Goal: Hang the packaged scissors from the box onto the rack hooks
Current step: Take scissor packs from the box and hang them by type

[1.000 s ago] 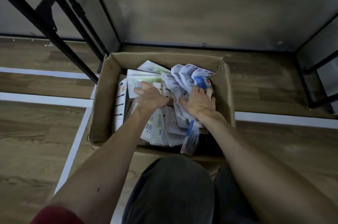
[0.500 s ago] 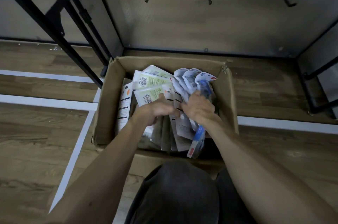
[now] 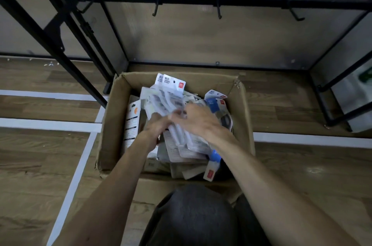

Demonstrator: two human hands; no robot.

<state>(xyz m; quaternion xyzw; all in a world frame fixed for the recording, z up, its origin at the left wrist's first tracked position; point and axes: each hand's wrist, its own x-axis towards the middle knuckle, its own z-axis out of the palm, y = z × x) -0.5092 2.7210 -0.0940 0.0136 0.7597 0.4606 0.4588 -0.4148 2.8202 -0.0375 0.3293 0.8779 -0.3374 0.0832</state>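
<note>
As the box (image 3: pixel 109 129) sits under the rack (image 3: pixel 189 0), your left hand (image 3: pixel 156 128) and right hand (image 3: pixel 201 120) grip the packs (image 3: pixel 170 98).

Fingers (image 3: pixel 177 114) motion-blurred, grip unclear; pkg (image 3: pixel 171 84) print too small; rack bar (image 3: pixel 251 2) cut off R edge.

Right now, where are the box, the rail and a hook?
box (image 3: pixel 114 125): head view, on its left cardboard wall.
rail (image 3: pixel 187 0): head view, on the black bar between two hooks.
hook (image 3: pixel 219 12): head view, on its hanging shank.
</note>
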